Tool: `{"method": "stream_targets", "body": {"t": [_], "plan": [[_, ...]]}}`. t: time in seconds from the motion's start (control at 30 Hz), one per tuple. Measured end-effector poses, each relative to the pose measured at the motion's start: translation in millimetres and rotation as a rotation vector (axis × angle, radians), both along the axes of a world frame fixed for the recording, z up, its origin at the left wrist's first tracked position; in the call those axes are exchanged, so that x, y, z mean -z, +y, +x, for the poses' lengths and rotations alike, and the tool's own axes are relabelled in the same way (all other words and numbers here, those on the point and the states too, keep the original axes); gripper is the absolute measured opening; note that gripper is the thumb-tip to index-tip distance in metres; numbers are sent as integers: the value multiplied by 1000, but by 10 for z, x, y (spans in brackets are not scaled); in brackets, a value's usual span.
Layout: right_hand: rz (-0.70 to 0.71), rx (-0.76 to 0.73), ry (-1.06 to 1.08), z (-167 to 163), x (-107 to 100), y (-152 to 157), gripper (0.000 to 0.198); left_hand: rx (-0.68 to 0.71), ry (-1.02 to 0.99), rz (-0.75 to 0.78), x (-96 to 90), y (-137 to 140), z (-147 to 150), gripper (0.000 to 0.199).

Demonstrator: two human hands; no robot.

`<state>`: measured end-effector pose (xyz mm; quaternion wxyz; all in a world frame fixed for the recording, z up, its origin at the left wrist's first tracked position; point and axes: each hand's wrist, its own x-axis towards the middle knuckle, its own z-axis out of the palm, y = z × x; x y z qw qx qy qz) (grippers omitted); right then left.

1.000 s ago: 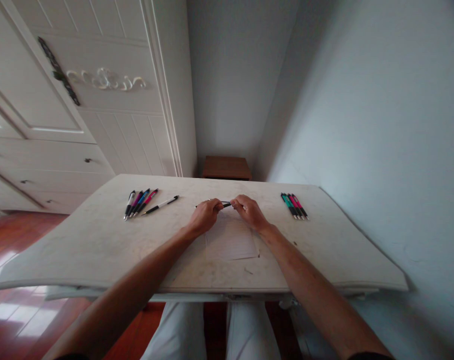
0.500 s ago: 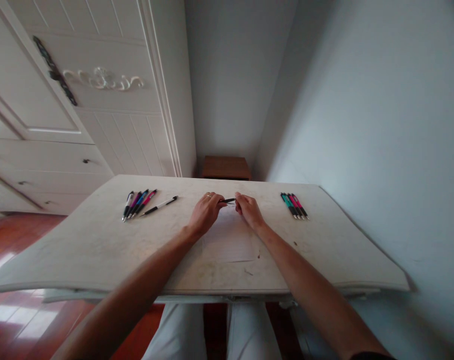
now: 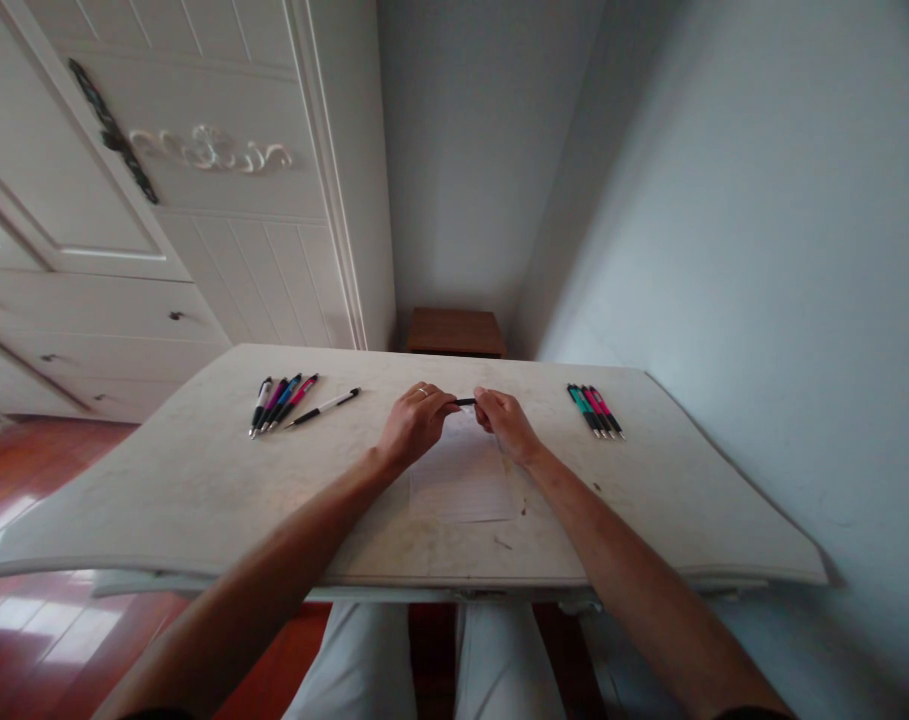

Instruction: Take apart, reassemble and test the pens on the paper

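Showing below the near edge of the stained white counter (image 3: 199, 490) are two legs in pale trousers (image 3: 360, 660), with glossy reddish floor (image 3: 56, 460) to the left. A sheet of lined paper (image 3: 461, 485) lies flat mid-counter. At its far end, the left hand (image 3: 416, 420) and right hand (image 3: 505, 420) pinch a slim black piece (image 3: 465, 402) between them, one at each end, most of it covered. To the left lie a white-and-black pen (image 3: 324, 408) and a fan of four coloured pens (image 3: 283, 404); to the right, four green and pink pens (image 3: 596, 411) sit side by side. Beyond stand a white wardrobe (image 3: 259, 280), a low brown cabinet (image 3: 455, 325) and plain greyish walls (image 3: 761, 250).
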<state>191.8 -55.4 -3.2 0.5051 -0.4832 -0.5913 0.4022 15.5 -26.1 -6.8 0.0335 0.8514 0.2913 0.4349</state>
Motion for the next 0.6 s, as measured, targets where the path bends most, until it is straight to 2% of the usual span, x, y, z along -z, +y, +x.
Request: {"method": "stream_targets", "body": {"t": [0.33, 0.6], "plan": [[213, -6, -292, 5, -42, -73, 48, -31, 17, -190, -13, -45, -22, 21], [347, -20, -492, 46, -71, -64, 44, -25, 24, -558, -81, -95, -16, 36]]}}
